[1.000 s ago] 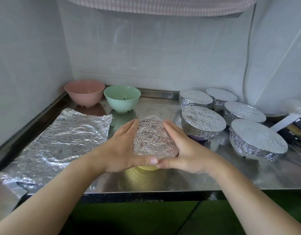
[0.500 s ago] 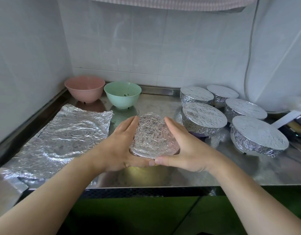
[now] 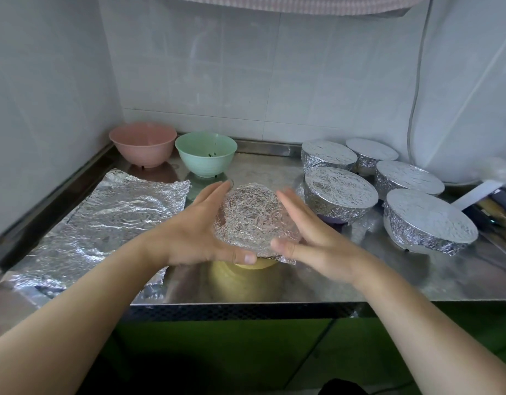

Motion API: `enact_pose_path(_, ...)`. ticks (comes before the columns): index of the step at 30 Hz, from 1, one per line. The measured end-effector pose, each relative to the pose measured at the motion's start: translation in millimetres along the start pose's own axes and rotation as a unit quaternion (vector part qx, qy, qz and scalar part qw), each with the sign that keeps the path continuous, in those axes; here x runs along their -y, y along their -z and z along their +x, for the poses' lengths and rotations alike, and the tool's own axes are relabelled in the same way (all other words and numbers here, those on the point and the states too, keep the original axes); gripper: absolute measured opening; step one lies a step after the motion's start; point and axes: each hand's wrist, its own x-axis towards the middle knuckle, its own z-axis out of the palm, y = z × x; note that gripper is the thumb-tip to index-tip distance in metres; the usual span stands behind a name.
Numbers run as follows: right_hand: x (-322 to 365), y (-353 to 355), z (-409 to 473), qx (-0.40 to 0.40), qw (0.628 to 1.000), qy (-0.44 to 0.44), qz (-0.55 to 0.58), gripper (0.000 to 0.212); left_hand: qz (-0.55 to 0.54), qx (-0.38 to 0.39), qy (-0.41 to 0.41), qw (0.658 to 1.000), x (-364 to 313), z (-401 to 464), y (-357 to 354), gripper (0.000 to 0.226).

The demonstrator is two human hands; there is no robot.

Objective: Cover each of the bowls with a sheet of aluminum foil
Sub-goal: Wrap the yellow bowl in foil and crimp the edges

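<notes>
Head view shows the yellow bowl point(image 3: 253, 263) near the front edge of the steel tabletop point(image 3: 417, 275), its foil cover point(image 3: 254, 220) crimped over the rim. The left hand point(image 3: 197, 232) cups the foil's side, thumb under its edge; the right hand point(image 3: 311, 238) is spread and blurred, whether touching I cannot tell. Five foil-covered bowls point(image 3: 340, 192) cluster at the right. The pink bowl point(image 3: 143, 143) and green bowl point(image 3: 206, 152) stand uncovered at the back, spare foil sheets point(image 3: 109, 218) lying left. White tiled walls enclose the corner.
</notes>
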Motion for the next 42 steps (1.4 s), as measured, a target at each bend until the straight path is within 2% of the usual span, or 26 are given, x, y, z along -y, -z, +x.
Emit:
enact_pose_path(3, 2, 0, 4, 0.004, 0.999, -0.027, 0.020, 0.113, 0.005, -0.004, 0.019, 1.000, -4, 3, 0, 0.162)
enact_pose_path(7, 0, -4, 8, 0.011, 0.999, -0.019, -0.035, 0.126, 0.034, 0.004, 0.038, 0.999, -6, 6, -7, 0.159)
enact_pose_path(13, 3, -3, 8, 0.023, 0.997, -0.029, -0.065, 0.130, 0.059, 0.016, 0.040, 0.997, -5, 6, -9, 0.155)
enact_pose_path(19, 7, -3, 6, 0.018, 0.995, -0.027, -0.099, 0.130, 0.078, 0.010, 0.030, 0.996, -2, 4, -10, 0.163)
enact_pose_path(25, 15, 6, 6, 0.033, 0.992, -0.057, -0.109, 0.137, 0.087, 0.016, 0.043, 0.995, -4, 4, -3, 0.158)
enact_pose_path(27, 15, 5, 7, 0.032, 0.993, -0.054, -0.103, 0.136, 0.071, -0.004, 0.041, 0.997, -8, 5, -1, 0.143)
enact_pose_path(30, 12, 4, 9, 0.025, 0.994, -0.050, -0.097, 0.131, 0.105, -0.060, 0.001, 0.993, -16, 14, -8, 0.105)
enact_pose_path(32, 11, 6, 9, 0.022, 0.994, -0.051, -0.094, 0.129, 0.143, -0.072, -0.019, 0.987, -19, 22, -17, 0.095)
enact_pose_path(34, 14, 11, 9, 0.026, 0.995, -0.065, -0.066, 0.118, 0.194, -0.068, -0.024, 0.978, -17, 28, -25, 0.089)
enact_pose_path(36, 23, 16, 13, 0.008, 0.997, -0.073, -0.033, 0.096, 0.233, -0.077, -0.023, 0.969, -16, 31, -31, 0.082)
enact_pose_path(39, 29, 19, 38, -0.078, 0.993, -0.043, -0.083, 0.064, 0.237, -0.082, -0.016, 0.968, -18, 30, -31, 0.085)
enact_pose_path(42, 26, 9, 66, -0.118, 0.985, -0.035, -0.120, 0.044, 0.236, -0.069, -0.018, 0.969, -18, 31, -30, 0.092)
